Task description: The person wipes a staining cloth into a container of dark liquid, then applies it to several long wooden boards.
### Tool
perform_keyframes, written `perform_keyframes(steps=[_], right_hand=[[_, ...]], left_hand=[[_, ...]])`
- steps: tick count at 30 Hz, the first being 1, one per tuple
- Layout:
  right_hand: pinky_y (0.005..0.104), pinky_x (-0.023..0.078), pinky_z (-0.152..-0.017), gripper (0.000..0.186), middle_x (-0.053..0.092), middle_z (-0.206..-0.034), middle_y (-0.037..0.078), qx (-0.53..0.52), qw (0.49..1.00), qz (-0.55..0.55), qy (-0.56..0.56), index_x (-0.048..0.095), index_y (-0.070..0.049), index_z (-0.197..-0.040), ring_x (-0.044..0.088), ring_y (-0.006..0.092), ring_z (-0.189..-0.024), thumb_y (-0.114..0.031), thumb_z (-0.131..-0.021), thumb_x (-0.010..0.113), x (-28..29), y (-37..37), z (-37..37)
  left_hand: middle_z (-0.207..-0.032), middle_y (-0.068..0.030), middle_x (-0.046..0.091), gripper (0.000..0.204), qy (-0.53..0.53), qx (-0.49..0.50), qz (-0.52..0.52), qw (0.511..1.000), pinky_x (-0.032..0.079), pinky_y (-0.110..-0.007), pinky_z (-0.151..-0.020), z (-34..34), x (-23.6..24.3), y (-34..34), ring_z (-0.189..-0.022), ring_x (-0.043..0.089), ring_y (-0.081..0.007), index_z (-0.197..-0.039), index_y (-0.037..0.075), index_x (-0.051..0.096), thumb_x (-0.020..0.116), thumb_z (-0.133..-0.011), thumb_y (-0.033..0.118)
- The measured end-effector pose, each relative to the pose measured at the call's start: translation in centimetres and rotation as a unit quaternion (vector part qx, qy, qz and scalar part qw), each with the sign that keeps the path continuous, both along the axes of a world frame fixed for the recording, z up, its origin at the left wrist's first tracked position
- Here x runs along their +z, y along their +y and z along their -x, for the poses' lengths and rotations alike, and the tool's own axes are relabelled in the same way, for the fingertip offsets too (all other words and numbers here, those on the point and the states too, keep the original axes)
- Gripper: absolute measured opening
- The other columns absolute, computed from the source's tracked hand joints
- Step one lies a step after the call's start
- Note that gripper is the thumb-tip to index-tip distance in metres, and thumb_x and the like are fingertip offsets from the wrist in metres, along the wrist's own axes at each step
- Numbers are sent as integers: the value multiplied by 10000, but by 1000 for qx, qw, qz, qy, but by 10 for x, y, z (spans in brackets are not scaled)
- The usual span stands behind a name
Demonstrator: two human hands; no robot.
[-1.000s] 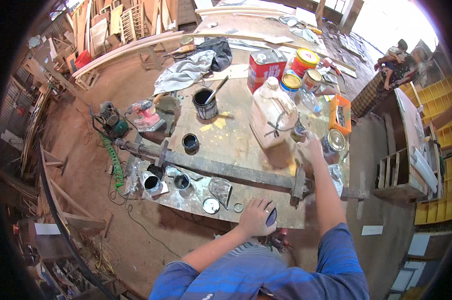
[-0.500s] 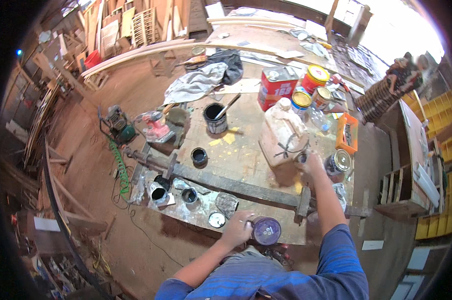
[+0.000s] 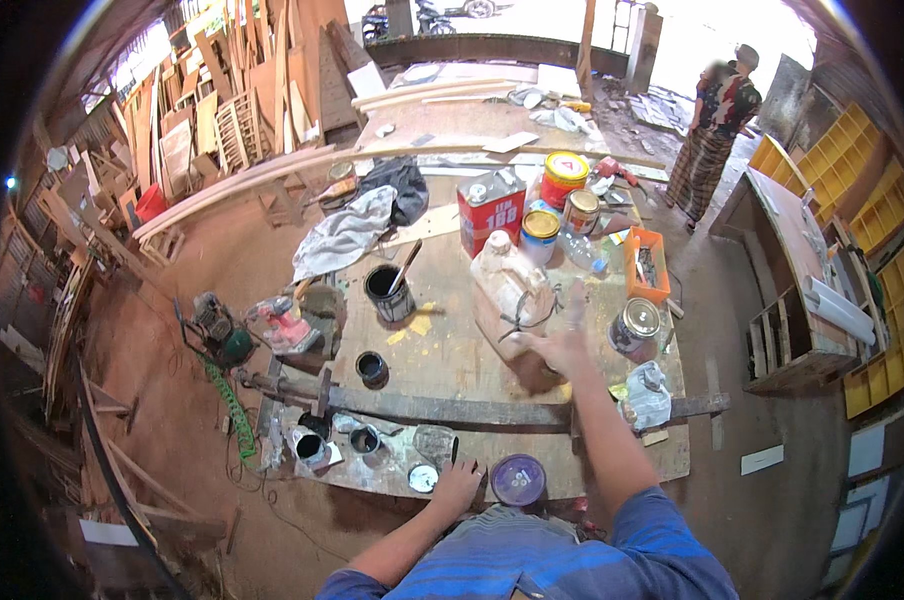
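Observation:
My right hand (image 3: 560,350) reaches over the workbench to the near side of a stained whitish plastic jug (image 3: 512,300). Its fingers are spread and partly blurred; whether they touch the jug I cannot tell. My left hand (image 3: 459,487) lies at the bench's near edge, fingers apart and holding nothing. Right beside it is a container with a purple lid (image 3: 518,480), and a small white-smeared lid (image 3: 423,478) is on its other side. Farther in stand an open can of dark paint (image 3: 389,296) with a brush (image 3: 406,265) in it and a small dark pot (image 3: 372,368).
A long clamp bar (image 3: 452,408) crosses the bench. Behind the jug are a red rectangular tin (image 3: 490,212), several paint cans and an orange bin (image 3: 647,265). A lidded can (image 3: 635,326) and plastic bag (image 3: 648,395) sit at right. Another person (image 3: 717,130) stands beyond.
My view has tilted up and turned right. My right hand has shifted closer to the jug's front with fingers spread. My left hand has come away from the purple-lidded container.

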State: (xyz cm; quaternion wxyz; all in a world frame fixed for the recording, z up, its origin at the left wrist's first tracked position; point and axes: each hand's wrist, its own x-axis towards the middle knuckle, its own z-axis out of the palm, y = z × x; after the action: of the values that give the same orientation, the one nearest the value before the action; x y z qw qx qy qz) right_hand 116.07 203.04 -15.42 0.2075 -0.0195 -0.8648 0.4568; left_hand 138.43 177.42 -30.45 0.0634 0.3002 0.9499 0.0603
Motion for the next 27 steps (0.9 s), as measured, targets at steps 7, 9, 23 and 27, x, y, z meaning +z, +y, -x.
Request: perform_keyframes(steps=[7, 9, 23, 27], right_hand=[[507, 420, -1192, 1105, 459, -1498, 246, -59, 997, -18, 45, 377, -74, -1561, 477, 432, -1394, -288, -660, 980, 5, -34, 46], [517, 445, -1148, 974, 518, -1415, 229, -123, 988, -44, 77, 480, -59, -1462, 515, 419, -1325, -306, -650, 958, 18, -34, 46], [463, 491, -1125, 1063, 556, -1377, 212, 154, 987, -12, 53, 454, -28, -1437, 578, 388, -1288, -317, -583, 1019, 17, -26, -22], [444, 495, -1137, 1107, 568, -1392, 199, 186, 982, -31, 22, 423, -23, -1472, 597, 351, -1312, -318, -589, 1023, 5, -16, -31]], left_hand=[[-1129, -152, 679, 284, -46, 44, -99, 993, 505, -471, -923, 11, 22, -13, -1064, 665, -339, -1132, 72, 724, 723, -876, 195], [-1104, -192, 695, 443, -47, 115, -217, 968, 527, -496, -943, 13, 34, -28, -1041, 666, -396, -1181, 46, 703, 835, -824, 272], [-1154, -98, 715, 424, 142, 206, -624, 741, 549, -338, -943, 201, 193, -16, -1026, 696, -186, -1219, 37, 630, 875, -877, 90], [-1067, -138, 761, 366, 194, 200, -530, 801, 565, -354, -941, 236, 201, -3, -1001, 737, -238, -1165, 26, 700, 878, -879, 171]])
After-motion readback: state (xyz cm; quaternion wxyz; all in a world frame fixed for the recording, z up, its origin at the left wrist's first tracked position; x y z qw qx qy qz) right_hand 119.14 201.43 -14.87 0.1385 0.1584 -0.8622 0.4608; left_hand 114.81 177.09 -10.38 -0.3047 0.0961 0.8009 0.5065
